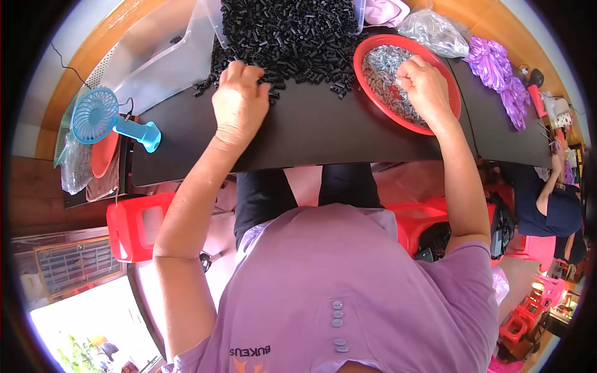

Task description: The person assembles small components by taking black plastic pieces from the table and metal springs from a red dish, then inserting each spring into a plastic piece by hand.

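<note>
A big heap of small black tubular plastic pieces spills onto the dark table from a clear plastic bin. At the heap's near left edge is my left hand, fingers curled and closed; what they hold, if anything, is hidden. On the right side of the table stands a red round basin filled with small clear and silvery pieces. My right hand hangs over that basin with thumb and fingers pinched together. I cannot make out anything between those fingertips.
A blue handheld fan stands at the table's left, before a translucent bin. Clear plastic bags and purple bags lie at the back right. Red stools flank my legs. Another person sits at the far right.
</note>
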Demonstrator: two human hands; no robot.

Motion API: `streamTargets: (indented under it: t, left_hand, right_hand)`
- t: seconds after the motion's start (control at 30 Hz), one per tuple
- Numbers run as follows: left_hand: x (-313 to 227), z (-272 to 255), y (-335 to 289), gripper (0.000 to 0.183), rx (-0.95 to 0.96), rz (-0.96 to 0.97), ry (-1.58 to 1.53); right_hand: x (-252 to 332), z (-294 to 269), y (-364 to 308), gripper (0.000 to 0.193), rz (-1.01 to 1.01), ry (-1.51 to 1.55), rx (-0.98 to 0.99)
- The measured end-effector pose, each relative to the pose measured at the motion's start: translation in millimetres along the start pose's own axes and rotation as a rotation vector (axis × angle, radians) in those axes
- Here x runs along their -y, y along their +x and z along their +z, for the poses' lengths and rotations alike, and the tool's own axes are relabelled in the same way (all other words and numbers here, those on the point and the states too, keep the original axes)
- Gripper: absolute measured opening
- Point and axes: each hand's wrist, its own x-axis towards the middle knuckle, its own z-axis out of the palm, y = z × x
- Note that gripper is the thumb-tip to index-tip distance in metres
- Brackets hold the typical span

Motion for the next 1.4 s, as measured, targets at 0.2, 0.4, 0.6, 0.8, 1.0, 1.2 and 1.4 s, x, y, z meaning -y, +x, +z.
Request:
streamTargets:
  t: [0.2,0.4,0.6,0.8,1.0,1.2,1.4]
  left_hand:
    - [-57.8,35.0,12.5,0.018,0.159,0.301,-0.255]
    - [-60.1,56.8,14.9,0.014,0.202,0.26,-0.209]
    - [-60.4,54.7,13.4,0.012,0.21,0.278,-0.307]
    - [-53.3,49.7,11.6,0.014,0.239,0.176,-0.524]
    - [-54.3,-4.2,11.6,0.017,0.602,-0.699,-1.283]
    - [-43.9,-10.3,-11.4,0.016,0.418,-0.884,-1.626]
    - [-39.1,-6.7,-21.1,0.018,0.339,-0.899,-1.712]
  right_hand:
    - [19.9,2.8,-0.9,0.011,0.164,0.592,-0.173]
    - [53.4,-1.4,-13.8,0.011,0.064,0.644,-0.208]
    - [67.7,2.2,-18.1,0.012,-0.02,0.609,-0.183]
    - [80.5,4.0,-11.2,0.013,-0.207,0.318,-0.302]
    - [100.8,9.7,-2.3,0.013,-0.292,0.333,-0.243]
    - [129.0,26.2,6.5,0.011,-0.291,0.455,-0.161]
    - [134.0,47.9,10.1,0.009,-0.162,0.57,-0.157]
